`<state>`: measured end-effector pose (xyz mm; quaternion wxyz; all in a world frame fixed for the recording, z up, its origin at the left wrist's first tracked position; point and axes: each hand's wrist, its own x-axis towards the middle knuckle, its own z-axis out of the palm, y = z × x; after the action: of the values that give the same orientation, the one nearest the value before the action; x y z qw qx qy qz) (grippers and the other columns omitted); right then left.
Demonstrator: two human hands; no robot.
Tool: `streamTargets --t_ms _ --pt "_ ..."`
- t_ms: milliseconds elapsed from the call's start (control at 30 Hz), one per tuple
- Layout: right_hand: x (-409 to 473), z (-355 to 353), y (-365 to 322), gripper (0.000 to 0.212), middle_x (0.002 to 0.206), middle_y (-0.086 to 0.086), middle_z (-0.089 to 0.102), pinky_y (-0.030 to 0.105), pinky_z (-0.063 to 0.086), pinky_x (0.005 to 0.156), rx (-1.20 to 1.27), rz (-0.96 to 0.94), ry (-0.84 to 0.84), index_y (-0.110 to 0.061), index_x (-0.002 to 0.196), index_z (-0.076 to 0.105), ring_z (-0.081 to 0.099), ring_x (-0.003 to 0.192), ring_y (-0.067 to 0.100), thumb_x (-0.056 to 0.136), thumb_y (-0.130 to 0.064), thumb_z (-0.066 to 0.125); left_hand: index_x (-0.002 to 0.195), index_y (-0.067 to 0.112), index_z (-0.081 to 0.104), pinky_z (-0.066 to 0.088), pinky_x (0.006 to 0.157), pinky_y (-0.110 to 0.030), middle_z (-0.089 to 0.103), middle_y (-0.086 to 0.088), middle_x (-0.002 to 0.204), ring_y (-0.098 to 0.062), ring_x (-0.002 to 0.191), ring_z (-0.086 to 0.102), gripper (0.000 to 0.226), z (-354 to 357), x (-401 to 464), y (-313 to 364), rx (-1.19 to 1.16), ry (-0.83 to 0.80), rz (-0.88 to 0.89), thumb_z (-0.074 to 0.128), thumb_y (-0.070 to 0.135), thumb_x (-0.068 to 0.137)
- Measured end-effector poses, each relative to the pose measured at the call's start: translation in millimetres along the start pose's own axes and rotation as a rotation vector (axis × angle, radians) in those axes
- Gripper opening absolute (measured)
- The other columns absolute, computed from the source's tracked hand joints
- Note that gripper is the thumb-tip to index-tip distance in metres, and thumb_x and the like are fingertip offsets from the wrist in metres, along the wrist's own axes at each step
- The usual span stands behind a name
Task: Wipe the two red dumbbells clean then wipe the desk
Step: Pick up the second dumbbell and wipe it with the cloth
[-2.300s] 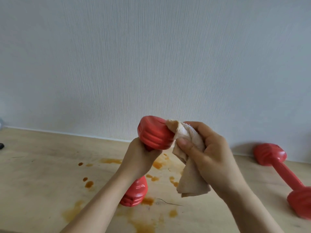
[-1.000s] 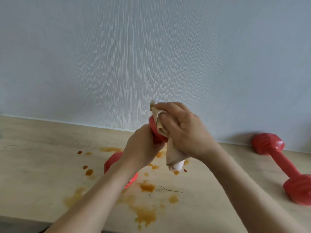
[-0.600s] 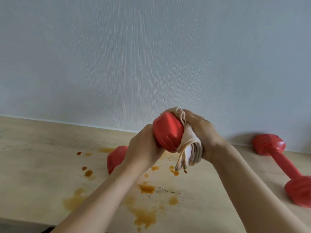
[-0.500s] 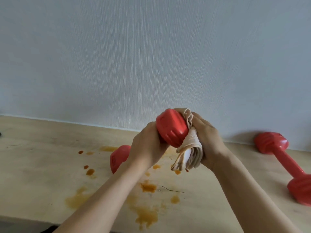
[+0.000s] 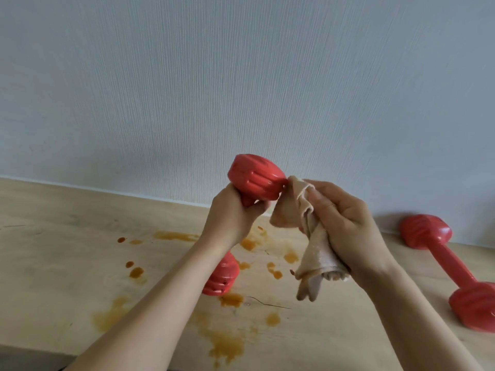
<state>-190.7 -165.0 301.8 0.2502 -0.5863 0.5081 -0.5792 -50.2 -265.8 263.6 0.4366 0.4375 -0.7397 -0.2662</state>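
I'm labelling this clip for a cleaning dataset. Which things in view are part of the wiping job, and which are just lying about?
Part of the job:
- held dumbbell, gripped by the left hand
- cloth, bunched in the right hand
- second dumbbell, lying on the desk at right
- desk with orange-brown stains

Just lying about:
- nothing; only the wall behind

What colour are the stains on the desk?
Orange-brown stains on the pale wooden desk, clearest in the head view.

A pale, finely ribbed wall [image 5: 241, 76] rises behind a light wooden desk [image 5: 53, 263] in soft, even daylight.
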Motion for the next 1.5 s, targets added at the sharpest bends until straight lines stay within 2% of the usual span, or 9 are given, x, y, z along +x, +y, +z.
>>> streamTargets --t_ms 133,333,433,533,733,867,967,1233,1500 --pt "23 12 -9 0.024 0.088 -0.018 0.067 0.017 0.047 0.076 -0.113 -0.2 0.176 -0.023 0.115 0.059 0.061 0.083 -0.003 0.094 -0.029 0.048 0.09 0.016 0.055 0.037 0.051 -0.008 0.055 0.014 0.073 0.001 0.065 0.05 0.025 -8 5 -6 -0.067 -0.069 -0.085 0.074 0.02 0.074" --pt "44 63 14 0.062 0.146 0.008 0.024 0.028 0.027 0.1 -0.616 -0.357 -0.004 -0.025 0.146 0.028 0.024 0.133 0.022 0.09 -0.05 0.037 0.073 0.015 0.053 0.033 0.044 -0.013 0.056 0.004 0.06 -0.001 0.052 0.05 0.011 -13 4 -7 -0.001 -0.147 -0.087 0.061 0.008 0.073" --pt "41 50 28 0.066 0.147 0.001 0.022 0.027 0.033 0.102 -0.56 -0.418 -0.125 -0.031 0.147 0.013 0.027 0.136 0.018 0.09 -0.043 0.044 0.091 0.013 0.056 0.047 0.058 -0.031 0.065 -0.005 0.079 -0.016 0.068 0.06 0.031 -18 1 -10 -0.084 -0.19 -0.102 0.071 0.006 0.064" --pt "39 47 42 0.067 0.139 -0.009 0.028 0.017 0.034 0.104 -0.474 -0.414 -0.076 -0.028 0.146 0.02 0.037 0.131 0.011 0.088 -0.036 0.052 0.086 0.009 0.055 0.039 0.055 -0.027 0.057 -0.005 0.072 -0.015 0.061 0.052 0.028 -16 -4 -15 -0.032 -0.23 -0.09 0.074 0.009 0.066" --pt "30 66 48 0.053 0.139 0.003 0.04 0.041 0.043 0.099 -0.616 -0.375 0.041 -0.023 0.139 0.04 0.037 0.127 0.024 0.088 -0.026 0.054 0.071 0.007 0.055 0.03 0.042 -0.017 0.051 0.001 0.056 -0.012 0.049 0.045 0.012 -12 -13 -18 0.054 -0.222 -0.101 0.066 0.011 0.072" --pt "31 80 44 0.048 0.142 0.019 0.038 0.053 0.037 0.104 -0.909 -0.48 0.003 -0.018 0.137 0.044 0.031 0.134 0.037 0.094 -0.037 0.041 0.058 0.022 0.043 0.032 0.042 -0.015 0.046 0.007 0.053 -0.008 0.051 0.047 0.028 -14 -14 -20 0.166 -0.182 -0.075 0.053 0.009 0.082" --pt "31 76 48 0.045 0.144 0.018 0.035 0.054 0.037 0.104 -0.899 -0.518 -0.047 -0.021 0.14 0.039 0.029 0.135 0.037 0.097 -0.035 0.037 0.066 0.015 0.056 0.032 0.042 -0.015 0.053 0.005 0.053 -0.005 0.046 0.048 0.013 -16 -21 -22 -0.022 -0.18 -0.14 0.066 0.009 0.072" --pt "26 63 66 0.062 0.145 0.001 0.021 0.008 0.027 0.102 -0.384 -0.457 -0.094 -0.03 0.144 0.016 0.026 0.136 0.008 0.092 -0.026 0.049 0.065 0.007 0.053 0.034 0.05 -0.028 0.045 0.0 0.053 -0.015 0.048 0.044 0.016 -17 -26 -21 -0.203 -0.163 -0.206 0.068 0.008 0.059" --pt "24 67 53 0.064 0.14 0.002 0.028 0.04 0.043 0.101 -0.397 -0.272 -0.08 -0.033 0.142 0.02 0.043 0.117 0.017 0.09 -0.023 0.056 0.078 0.007 0.057 0.039 0.052 -0.026 0.057 -0.008 0.062 -0.019 0.055 0.053 0.013 -14 -28 -17 -0.149 -0.149 -0.198 0.065 0.012 0.068"
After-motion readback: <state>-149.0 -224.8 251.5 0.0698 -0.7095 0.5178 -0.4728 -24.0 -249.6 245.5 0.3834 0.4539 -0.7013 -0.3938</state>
